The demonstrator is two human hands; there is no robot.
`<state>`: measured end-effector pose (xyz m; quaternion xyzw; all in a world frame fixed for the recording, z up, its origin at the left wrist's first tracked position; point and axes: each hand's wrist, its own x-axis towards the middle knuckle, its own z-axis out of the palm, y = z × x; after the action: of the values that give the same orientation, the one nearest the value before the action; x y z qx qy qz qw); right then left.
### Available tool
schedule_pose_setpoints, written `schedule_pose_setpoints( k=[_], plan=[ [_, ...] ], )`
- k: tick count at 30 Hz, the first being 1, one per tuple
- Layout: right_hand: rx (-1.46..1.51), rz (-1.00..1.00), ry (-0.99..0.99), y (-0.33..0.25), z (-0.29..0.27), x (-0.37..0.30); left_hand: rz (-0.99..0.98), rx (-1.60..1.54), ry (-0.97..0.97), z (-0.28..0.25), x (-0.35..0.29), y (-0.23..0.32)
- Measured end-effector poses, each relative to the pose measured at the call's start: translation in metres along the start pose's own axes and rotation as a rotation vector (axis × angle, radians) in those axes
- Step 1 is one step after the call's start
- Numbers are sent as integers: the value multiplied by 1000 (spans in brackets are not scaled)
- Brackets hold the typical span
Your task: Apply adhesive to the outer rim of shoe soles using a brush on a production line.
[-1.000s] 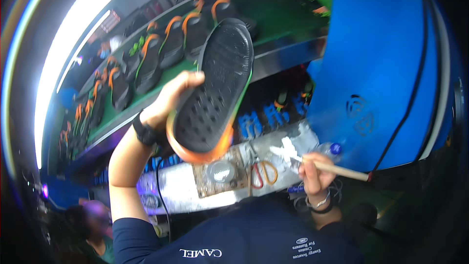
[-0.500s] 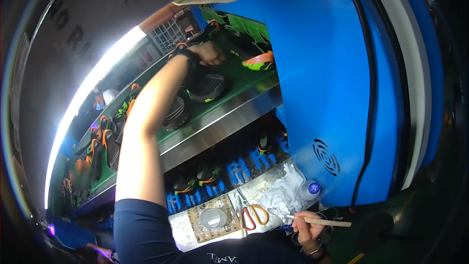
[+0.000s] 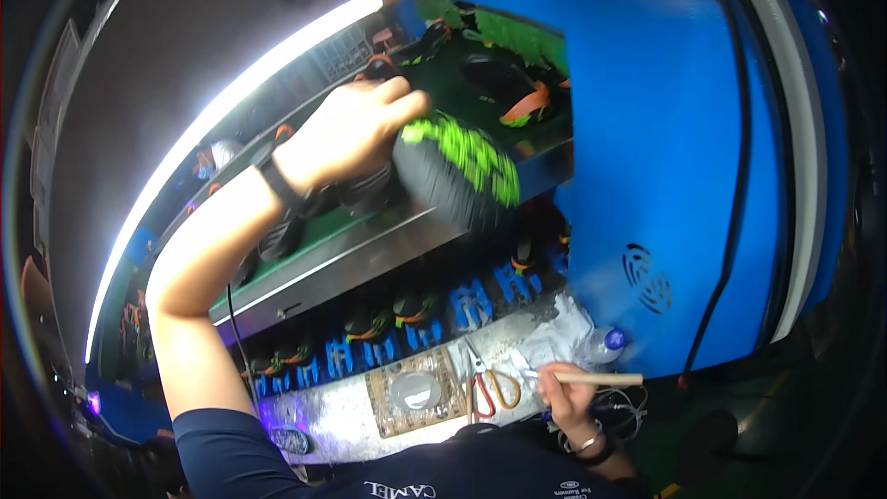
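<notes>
My left hand [image 3: 356, 129] is raised over the green conveyor belt [image 3: 434, 83] and grips a black shoe sole with a bright green tread [image 3: 457, 176], blurred by motion. A black watch sits on that wrist. My right hand [image 3: 565, 393] stays low near my body and holds a thin wooden-handled brush [image 3: 596, 378] that points right, just above the work tray.
More soles [image 3: 517, 102] lie on the belt. Below it, a lower row of soles [image 3: 407, 310] rests on blue holders. Scissors with red and yellow handles [image 3: 488, 388], a round tin [image 3: 414, 391] and a plastic bottle [image 3: 605, 345] sit on the tray. A large blue machine housing [image 3: 684, 157] stands at right.
My left hand, which set an orange-rimmed sole on the belt, has pulled back holding a green-treaded sole. My right hand with the brush has barely moved.
</notes>
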<state>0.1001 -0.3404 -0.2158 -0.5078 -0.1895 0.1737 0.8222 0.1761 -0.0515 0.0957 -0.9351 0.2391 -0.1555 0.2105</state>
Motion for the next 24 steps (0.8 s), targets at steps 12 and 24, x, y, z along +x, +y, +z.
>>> schedule_pose_setpoints(
  k=[12,24],
  plan=[
    [-402,-15,-459,112,96,42,-920,-1834,-814,37,-306,245],
    [-735,187,-670,180,120,24,-1226,-2550,-254,31,-391,274]
  ],
)
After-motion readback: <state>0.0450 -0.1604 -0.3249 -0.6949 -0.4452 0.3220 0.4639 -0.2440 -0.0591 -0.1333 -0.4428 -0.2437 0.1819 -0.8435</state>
